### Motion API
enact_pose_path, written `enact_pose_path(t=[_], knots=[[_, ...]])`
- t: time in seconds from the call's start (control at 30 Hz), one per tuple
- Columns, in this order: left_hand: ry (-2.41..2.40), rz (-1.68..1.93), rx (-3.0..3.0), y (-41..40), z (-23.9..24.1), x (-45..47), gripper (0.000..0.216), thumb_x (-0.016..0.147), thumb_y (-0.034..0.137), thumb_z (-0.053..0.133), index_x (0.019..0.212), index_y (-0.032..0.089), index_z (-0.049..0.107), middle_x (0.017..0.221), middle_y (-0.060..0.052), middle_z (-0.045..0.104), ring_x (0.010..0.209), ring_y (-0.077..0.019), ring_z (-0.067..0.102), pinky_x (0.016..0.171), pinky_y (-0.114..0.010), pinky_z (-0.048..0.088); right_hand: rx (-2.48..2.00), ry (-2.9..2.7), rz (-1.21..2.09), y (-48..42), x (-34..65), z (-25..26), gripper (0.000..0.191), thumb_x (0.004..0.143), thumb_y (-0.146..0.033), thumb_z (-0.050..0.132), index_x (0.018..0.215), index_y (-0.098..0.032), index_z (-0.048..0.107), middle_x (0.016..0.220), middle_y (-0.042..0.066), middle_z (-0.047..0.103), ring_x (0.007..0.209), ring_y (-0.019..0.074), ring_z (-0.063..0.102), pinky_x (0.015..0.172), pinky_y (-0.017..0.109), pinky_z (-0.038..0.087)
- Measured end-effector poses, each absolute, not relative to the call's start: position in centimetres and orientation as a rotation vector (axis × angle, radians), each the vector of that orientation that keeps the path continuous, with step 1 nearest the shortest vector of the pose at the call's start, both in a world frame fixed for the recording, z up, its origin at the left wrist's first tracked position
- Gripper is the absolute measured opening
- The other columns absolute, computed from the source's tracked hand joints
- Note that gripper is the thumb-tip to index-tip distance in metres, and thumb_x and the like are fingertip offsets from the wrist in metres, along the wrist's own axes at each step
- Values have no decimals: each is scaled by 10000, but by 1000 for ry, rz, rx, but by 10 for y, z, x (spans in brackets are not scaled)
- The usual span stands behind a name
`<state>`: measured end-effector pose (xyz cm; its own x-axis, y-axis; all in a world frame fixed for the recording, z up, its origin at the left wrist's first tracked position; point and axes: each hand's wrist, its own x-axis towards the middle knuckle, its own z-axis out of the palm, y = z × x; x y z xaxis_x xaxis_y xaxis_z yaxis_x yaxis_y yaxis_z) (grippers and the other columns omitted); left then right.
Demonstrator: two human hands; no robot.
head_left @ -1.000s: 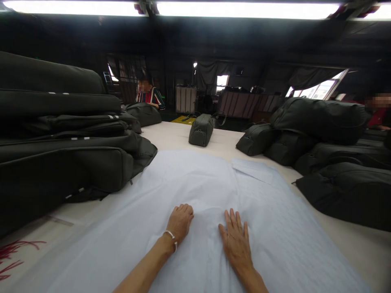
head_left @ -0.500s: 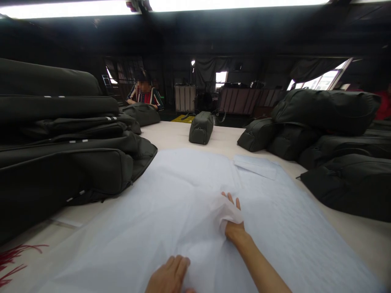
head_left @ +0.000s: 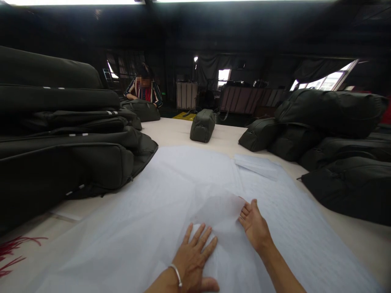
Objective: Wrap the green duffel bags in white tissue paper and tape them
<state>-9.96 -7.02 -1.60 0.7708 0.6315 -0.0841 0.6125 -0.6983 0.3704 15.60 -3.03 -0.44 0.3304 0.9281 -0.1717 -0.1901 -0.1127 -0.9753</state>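
White sheet (head_left: 137, 236) was on the table (head_left: 171, 132), right under the left hand (head_left: 192, 258), fingers splayed flat, gripping nothing. Right hand (head_left: 255, 228) had half-curled fingers touching its raised edge, couldn't tell if pinched.

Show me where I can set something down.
Pale tabletop shows either side of the lone bag, bordered by the left stack, right pile and white sheet. Crowded: that stack and pile, plus the sheet around the left hand and right hand.

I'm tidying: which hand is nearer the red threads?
Left. The left hand, on the white sheet, is right of the red threads; the right hand, touching the sheet, is farther right.
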Motion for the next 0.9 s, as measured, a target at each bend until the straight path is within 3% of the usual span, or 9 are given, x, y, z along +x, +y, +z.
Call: enact_pose_path(t=[0.07, 0.13, 0.27, 0.37, 0.43, 0.53, 0.63, 0.77, 0.9], knots=[[932, 38, 2534, -70, -15, -99, 985, 759, 795, 497, 1528, 321, 106, 1602, -110, 136, 1469, -376, 68, 1136, -704, 53, -1250, -637, 1219, -42, 155, -6, 806, 864, -767, 247, 1296, -143, 518, 1207, 167, 658, 1143, 271, 619, 877, 416, 560], [942, 30, 2519, -70, -13, -98, 996, 756, 794, 502, 1528, 323, 84, 1604, -113, 119, 1468, -381, 53, 1131, -710, 54, -1338, -707, 1186, -45, 150, -10, 711, 862, -702, 398, 1296, -148, 498, 1210, 160, 657, 1098, 258, 645, 848, 398, 569], [976, -12, 2574, -68, -2, -88, 951, 780, 773, 495, 1528, 319, 122, 1600, -122, 156, 1464, -388, 103, 1126, -707, 98, -1681, -927, 990, -25, 138, -18, 615, 787, -441, 605, 1282, -93, 496, 875, 92, 723, 722, 229, 696, 636, 359, 564], [1105, -85, 2606, -52, 15, -66, 871, 816, 704, 529, 1504, 234, 273, 1431, -194, 483, 1298, -411, 455, 1001, -648, 404, -1822, -1011, 799, -5, 134, -20, 579, 716, -252, 612, 1273, -110, 533, 707, 14, 667, 588, 193, 630, 626, 332, 511], [1176, -61, 2640, -31, 25, -48, 672, 910, 545, 511, 1459, 190, 359, 1226, -171, 635, 1101, -348, 613, 869, -520, 526, -1880, -1091, 672, 2, 132, -21, 569, 695, -191, 588, 1261, -139, 561, 693, -3, 643, 623, 187, 618, 674, 319, 481], [1141, 45, 2713, 8, 23, -31, 552, 945, 431, 496, 1448, 241, 368, 1381, -129, 538, 1286, -304, 482, 1050, -506, 401, -1905, -1201, 559, 0, 126, -24, 553, 737, -212, 538, 1286, -151, 550, 679, -9, 629, 669, 191, 609, 698, 309, 457], [1175, 67, 2706, 37, 1, -35, 723, 889, 587, 512, 1485, 231, 312, 1571, -138, 276, 1455, -360, 175, 1148, -635, 139, -1891, -1300, 419, -11, 117, -34, 534, 812, -281, 461, 1331, -159, 507, 732, 7, 651, 677, 190, 610, 688, 304, 457], [1258, 59, 2674, 46, -28, -50, 776, 897, 664, 402, 1520, 237, 222, 1604, -123, 157, 1473, -360, 85, 1132, -685, 78, -1848, -1399, 164, -20, 108, -50, 497, 880, -333, 373, 1323, -158, 517, 822, 45, 686, 690, 189, 637, 661, 294, 462], [1273, 29, 2680, 43, -34, -52, 795, 886, 698, 369, 1528, 270, 180, 1613, -90, 116, 1479, -338, 56, 1141, -669, 60, -1849, -1365, 212, -20, 108, -49, 497, 869, -349, 380, 1306, -158, 519, 804, 36, 683, 692, 199, 642, 661, 310, 462]])
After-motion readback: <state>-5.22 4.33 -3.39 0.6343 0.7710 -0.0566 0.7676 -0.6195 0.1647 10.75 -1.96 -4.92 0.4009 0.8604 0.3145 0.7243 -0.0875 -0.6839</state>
